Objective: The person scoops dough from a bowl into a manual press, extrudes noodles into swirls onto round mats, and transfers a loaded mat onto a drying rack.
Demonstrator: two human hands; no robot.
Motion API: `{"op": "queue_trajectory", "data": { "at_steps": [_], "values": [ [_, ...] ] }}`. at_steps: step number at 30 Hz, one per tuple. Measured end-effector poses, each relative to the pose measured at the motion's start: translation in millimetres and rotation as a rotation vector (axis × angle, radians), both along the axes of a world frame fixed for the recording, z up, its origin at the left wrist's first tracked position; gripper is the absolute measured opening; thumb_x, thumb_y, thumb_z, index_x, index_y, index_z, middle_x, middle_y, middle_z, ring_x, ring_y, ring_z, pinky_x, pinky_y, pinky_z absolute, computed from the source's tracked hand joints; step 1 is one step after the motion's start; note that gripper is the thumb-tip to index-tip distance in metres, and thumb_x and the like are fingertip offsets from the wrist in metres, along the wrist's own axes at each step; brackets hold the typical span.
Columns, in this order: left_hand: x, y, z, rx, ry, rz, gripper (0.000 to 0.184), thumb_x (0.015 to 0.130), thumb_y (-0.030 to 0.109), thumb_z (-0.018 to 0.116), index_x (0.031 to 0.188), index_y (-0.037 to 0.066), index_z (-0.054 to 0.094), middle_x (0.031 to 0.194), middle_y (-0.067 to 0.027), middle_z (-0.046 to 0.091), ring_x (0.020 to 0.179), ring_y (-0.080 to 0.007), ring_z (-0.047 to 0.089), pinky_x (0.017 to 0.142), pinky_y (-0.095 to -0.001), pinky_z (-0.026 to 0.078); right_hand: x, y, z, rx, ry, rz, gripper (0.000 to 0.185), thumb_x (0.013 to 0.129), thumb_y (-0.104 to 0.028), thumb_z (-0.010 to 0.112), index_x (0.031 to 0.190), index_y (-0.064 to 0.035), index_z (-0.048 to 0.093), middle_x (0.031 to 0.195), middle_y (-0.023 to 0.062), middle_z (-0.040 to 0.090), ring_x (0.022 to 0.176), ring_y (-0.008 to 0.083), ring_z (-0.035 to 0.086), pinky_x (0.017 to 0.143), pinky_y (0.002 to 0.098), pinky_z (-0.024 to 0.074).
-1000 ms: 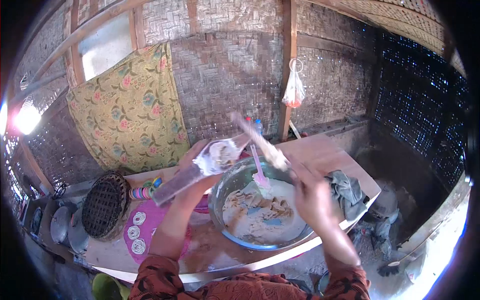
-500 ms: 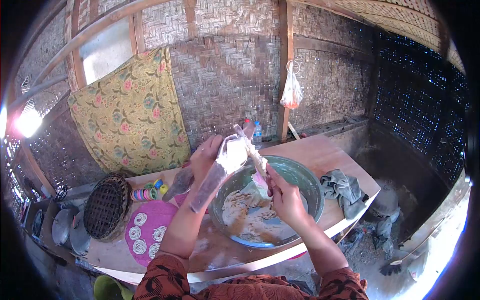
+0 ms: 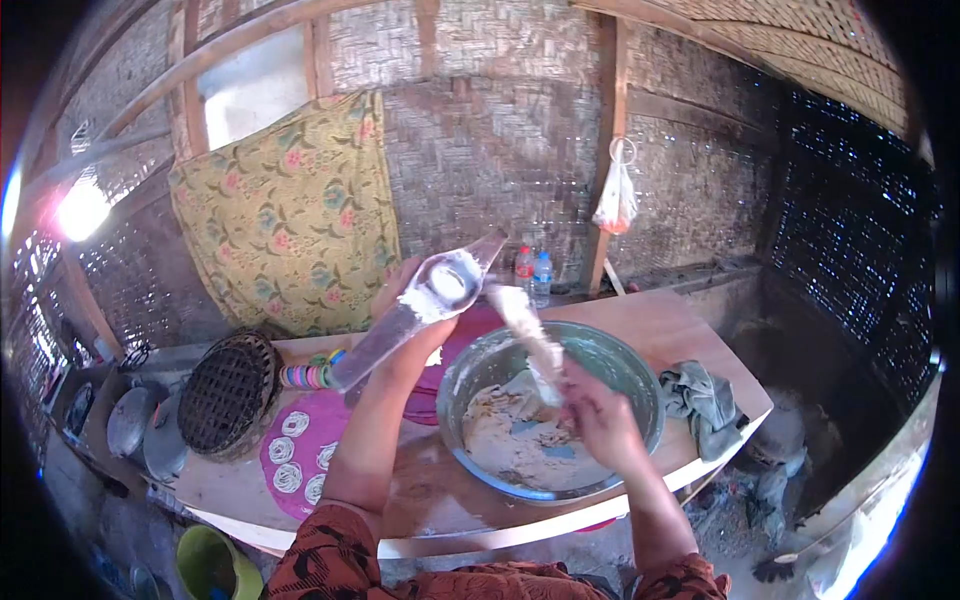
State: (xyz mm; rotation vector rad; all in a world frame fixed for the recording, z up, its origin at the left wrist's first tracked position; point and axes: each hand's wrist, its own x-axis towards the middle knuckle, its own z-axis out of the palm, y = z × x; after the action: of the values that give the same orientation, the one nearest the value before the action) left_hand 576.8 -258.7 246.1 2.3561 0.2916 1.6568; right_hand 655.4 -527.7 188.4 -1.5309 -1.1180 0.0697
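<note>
The person's left hand (image 3: 393,287) is holding the press (image 3: 385,341) over the table, up beyond the left edge of the bowl (image 3: 649,405). Its fingers are curling round from behind and closing on the press, though the press is partly hiding them. The cup (image 3: 447,281) is facing up, with white dough showing inside and smearing its rim. The right hand (image 3: 600,422) is gripping the stick (image 3: 524,322) firmly near its lower end, fingers folded round it with no visible gap. The stick's dough-coated upper part is leaning towards the cup, apparently just short of it. More dough (image 3: 505,435) is lying in the bowl.

For good loading, the left hand should be keeping the cup level and steady while the right is bringing the stick to it, scraping against the inner edge and pushing the dough down so that no air is staying underneath. Small amounts are likely to be packing more evenly. The dough looks sticky, so a clean rim is mattering, and working nearer the bowl would be catching drips away from the coils (image 3: 287,477) on the pink mat (image 3: 273,447).
</note>
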Motion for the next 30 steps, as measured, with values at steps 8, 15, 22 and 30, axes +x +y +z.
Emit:
{"op": "queue_trajectory", "data": {
  "at_steps": [8, 15, 22, 30],
  "values": [
    [-116, 53, 25, -1.003, -0.426, -0.791, 0.01, 0.078, 0.012, 0.059, 0.087, 0.01, 0.059, 0.084, -0.005, 0.057, 0.074, -0.016, 0.056, 0.064, -0.0306, 0.046, 43, 13, -57, -1.175, -0.84, -0.236, 0.035, 0.083, -0.024, 0.059, 0.117, -0.0141, 0.062, 0.108, 0.014, 0.062, 0.106, 0.031, 0.058, 0.09, 0.0468, 0.044],
    [-114, 30, -28, -1.539, -0.674, -1.435, 0.015, 0.079, 0.021, 0.056, 0.084, 0.011, 0.047, 0.077, 0.0005, 0.046, 0.066, -0.0136, 0.048, 0.059, -0.0325, 0.04, -99, 120, -50, -0.082, 1.076, 1.05, 0.08, 0.088, -0.066, 0.04, 0.142, -0.0074, 0.031, 0.136, 0.0269, 0.043, 0.108, 0.0373, 0.054, 0.081, 0.0469, 0.0474],
    [-203, 93, -123, -0.669, -0.088, -0.089, 0.031, 0.077, 0.01, 0.073, 0.105, 0.005, 0.061, 0.098, -0.0066, 0.065, 0.09, -0.0169, 0.062, 0.075, -0.0335, 0.054, -126, 140, -63, 0.124, 1.391, 0.903, 0.065, 0.091, -0.059, 0.042, 0.119, -0.0001, 0.05, 0.101, 0.0164, 0.059, 0.063, 0.015, 0.053, 0.039, 0.024, 0.0354],
    [-304, 91, -113, -0.727, 0.594, -0.399, 0.046, 0.07, 0.012, 0.08, 0.11, 0.005, 0.06, 0.105, -0.0056, 0.066, 0.096, -0.0169, 0.064, 0.087, -0.0325, 0.051, -195, 185, 19, 0.023, -0.231, 0.289, 0.089, 0.085, -0.041, 0.064, 0.141, 0.0078, 0.015, 0.128, 0.0273, 0.043, 0.104, 0.0372, 0.057, 0.09, 0.0416, 0.0456]
  ]
}}
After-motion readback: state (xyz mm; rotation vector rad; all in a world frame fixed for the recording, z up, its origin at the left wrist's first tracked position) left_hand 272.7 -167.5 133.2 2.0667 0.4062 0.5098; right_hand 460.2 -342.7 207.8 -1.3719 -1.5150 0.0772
